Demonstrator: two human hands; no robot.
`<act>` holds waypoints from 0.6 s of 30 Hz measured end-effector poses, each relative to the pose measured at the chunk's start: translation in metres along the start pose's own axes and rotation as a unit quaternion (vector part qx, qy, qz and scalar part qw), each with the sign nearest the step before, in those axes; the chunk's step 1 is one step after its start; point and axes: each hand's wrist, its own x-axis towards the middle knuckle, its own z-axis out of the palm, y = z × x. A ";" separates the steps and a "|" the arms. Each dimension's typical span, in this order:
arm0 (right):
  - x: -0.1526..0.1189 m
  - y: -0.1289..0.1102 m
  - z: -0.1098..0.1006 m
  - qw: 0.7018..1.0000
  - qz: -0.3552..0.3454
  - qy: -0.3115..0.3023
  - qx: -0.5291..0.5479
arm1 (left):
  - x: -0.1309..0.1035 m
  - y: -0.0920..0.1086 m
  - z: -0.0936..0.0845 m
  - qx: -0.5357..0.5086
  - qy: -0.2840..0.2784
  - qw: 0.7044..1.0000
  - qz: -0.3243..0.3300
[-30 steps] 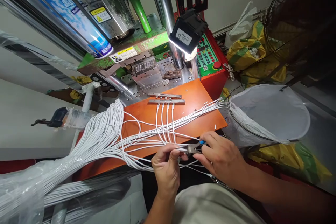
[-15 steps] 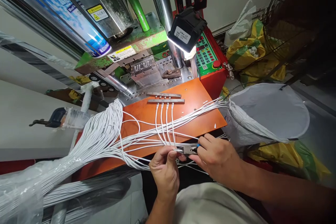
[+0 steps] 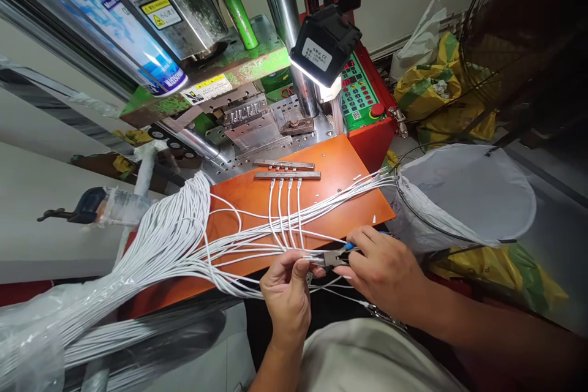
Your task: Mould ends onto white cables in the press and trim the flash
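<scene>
My right hand point(image 3: 379, 263) is closed around the blue handles of a pair of pliers point(image 3: 332, 258), whose metal jaws point left. Just left of the jaws, my left hand point(image 3: 287, 285) pinches the end of a white cable point(image 3: 307, 256) between thumb and fingertips. The jaws are at this cable end; whether they bite on it I cannot tell. Beyond my hands, several white cables point(image 3: 290, 208) run up to a slotted metal bar point(image 3: 287, 176) on the orange table point(image 3: 335, 162). A second metal bar point(image 3: 283, 165) lies behind it.
A large bundle of white cables point(image 3: 169, 226) spreads from the left across the table. Behind stands a green press with a metal mould point(image 3: 248, 122), a black lamp point(image 3: 321, 46) and a red control box point(image 3: 362, 95). A white-lined bin point(image 3: 468, 196) stands at right.
The pliers' jaws have shifted slightly right and their handles look a little wider apart. My left hand keeps its pinch. The whole view has shifted slightly.
</scene>
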 end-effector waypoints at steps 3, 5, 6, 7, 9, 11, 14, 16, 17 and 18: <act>0.002 -0.004 0.002 1.000 0.001 0.005 -0.008 | -0.001 0.001 0.002 -0.010 0.001 1.000 -0.013; 0.004 -0.005 0.003 1.000 -0.001 0.008 -0.011 | 0.000 0.002 0.002 -0.017 -0.004 1.000 -0.024; 0.004 -0.005 0.003 1.000 -0.002 0.007 -0.012 | 0.001 0.002 0.002 -0.020 -0.006 0.999 -0.027; 0.005 -0.005 0.003 1.000 -0.003 0.005 -0.011 | 0.001 0.003 0.002 -0.024 -0.008 0.999 -0.031; 0.006 -0.005 0.004 1.000 -0.004 -0.002 -0.010 | 0.002 0.003 0.002 -0.030 -0.010 0.999 -0.041; 0.007 -0.004 0.004 1.000 -0.002 -0.007 -0.011 | 0.002 0.002 0.001 -0.032 -0.013 0.998 -0.051; 0.007 -0.004 0.005 1.000 0.003 -0.013 -0.006 | 0.002 0.001 -0.001 -0.028 -0.015 0.998 -0.048; 0.007 -0.004 0.005 1.000 0.007 -0.015 -0.003 | 0.001 0.000 -0.001 -0.025 -0.017 0.999 -0.040; 0.006 -0.004 0.005 1.000 0.009 -0.015 -0.004 | 0.001 0.000 -0.001 -0.024 -0.019 0.999 -0.036; 0.006 -0.004 0.006 1.000 0.010 -0.014 -0.004 | 0.001 0.000 -0.001 -0.022 -0.021 0.999 -0.033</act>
